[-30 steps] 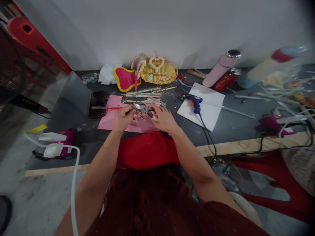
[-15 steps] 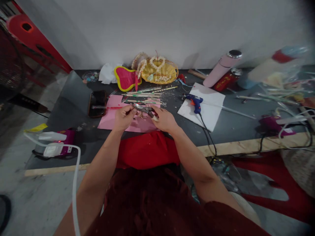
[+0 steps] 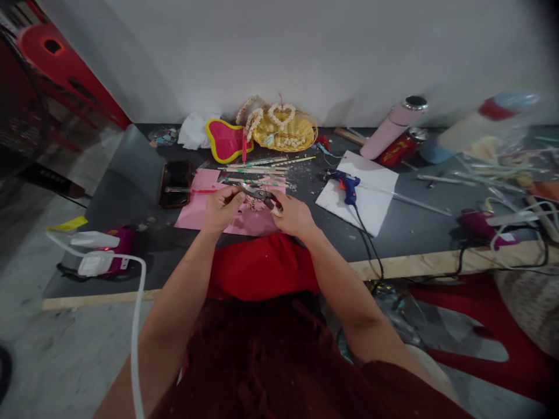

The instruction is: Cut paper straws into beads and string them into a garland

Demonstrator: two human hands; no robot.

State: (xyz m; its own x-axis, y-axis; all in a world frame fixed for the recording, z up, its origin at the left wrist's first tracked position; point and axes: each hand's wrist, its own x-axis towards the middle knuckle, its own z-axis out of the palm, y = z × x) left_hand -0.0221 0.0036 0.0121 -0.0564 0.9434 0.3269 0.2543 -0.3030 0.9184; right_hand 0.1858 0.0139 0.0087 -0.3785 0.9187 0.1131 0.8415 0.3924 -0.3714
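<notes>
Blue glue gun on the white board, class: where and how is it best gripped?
Likely by the handle of the glue gun, coming from the table's near edge with the right hand, the nearer one: the handle points that way, the cord trailing from its end. Avoid the nozzle, which points left; a clear stick juts from the back to the right.

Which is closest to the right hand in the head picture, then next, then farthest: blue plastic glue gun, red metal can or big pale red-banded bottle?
1. Blue glue gun, right of the right hand.
2. Red can, farther right, toward the wall.
3. Pale bottle, farther right again.
</notes>
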